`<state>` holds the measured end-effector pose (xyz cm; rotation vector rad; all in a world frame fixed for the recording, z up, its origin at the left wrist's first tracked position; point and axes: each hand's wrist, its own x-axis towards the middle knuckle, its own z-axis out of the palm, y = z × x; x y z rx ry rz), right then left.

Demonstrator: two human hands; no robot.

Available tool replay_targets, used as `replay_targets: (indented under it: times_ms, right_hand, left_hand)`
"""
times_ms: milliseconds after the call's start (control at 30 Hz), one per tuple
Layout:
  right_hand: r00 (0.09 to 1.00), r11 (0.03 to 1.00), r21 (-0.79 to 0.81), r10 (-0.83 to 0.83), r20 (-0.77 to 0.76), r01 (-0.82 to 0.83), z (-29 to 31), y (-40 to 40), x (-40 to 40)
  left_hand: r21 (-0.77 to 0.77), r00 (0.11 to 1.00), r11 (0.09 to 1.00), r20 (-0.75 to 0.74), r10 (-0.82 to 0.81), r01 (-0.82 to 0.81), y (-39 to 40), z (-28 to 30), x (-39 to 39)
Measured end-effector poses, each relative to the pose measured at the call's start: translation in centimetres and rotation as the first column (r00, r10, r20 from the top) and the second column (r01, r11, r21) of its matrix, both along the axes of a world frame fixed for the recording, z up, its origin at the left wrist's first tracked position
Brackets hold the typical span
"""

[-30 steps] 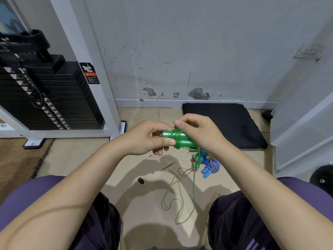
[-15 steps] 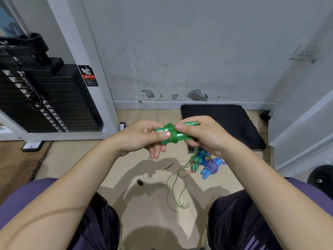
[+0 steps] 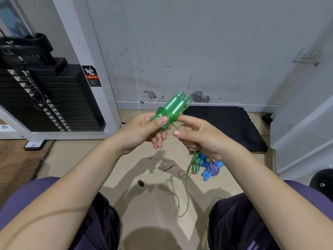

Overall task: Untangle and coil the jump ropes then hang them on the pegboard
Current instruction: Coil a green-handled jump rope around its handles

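Your left hand (image 3: 144, 129) grips the two green jump rope handles (image 3: 171, 110) together; the thumb presses on the green cord wraps (image 3: 166, 115) that go around their middle. The handles lie side by side and point up and away from you, toward the wall. Your right hand (image 3: 200, 138) is just beside them; its thumb and forefinger pinch the green cord (image 3: 187, 179) close to the wraps, and the other fingers are curled. From under this hand the cord hangs down to the tiled floor (image 3: 155, 204), where it lies in loose loops between your knees. Near your right wrist, on the floor, lies a small pile of other jump ropes (image 3: 207, 167), with blue handles and a purple-white rope. A black mat (image 3: 225, 127) lies by the wall, and a weight stack (image 3: 45, 98) stands to your left.
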<state>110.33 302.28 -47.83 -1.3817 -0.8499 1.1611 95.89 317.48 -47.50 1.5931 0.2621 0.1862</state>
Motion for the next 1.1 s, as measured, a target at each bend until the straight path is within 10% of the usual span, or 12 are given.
replay_targets:
  times_ms: [367, 867, 1100]
  right_hand:
    - [0.757, 0.982, -0.007, -0.141, 0.638, 0.189, 0.5, 0.4, -1.1]
    - [0.582, 0.965, 0.189, -0.261, 0.770, 0.183, -0.4, 0.6, -0.5]
    - [0.759, 0.994, 0.044, -0.106, 0.642, 0.101, -0.5, 0.5, -1.6]
  left_hand:
    - [0.098, 0.920, 0.920, -0.066, 0.386, -0.379, 1.7, -0.2, 0.1]
    - [0.146, 0.859, 0.922, -0.437, -0.265, 0.359, -0.6, -0.5, 0.3]
    - [0.130, 0.835, 0.898, -0.444, -0.327, 0.420, 0.0, -0.3, -0.3]
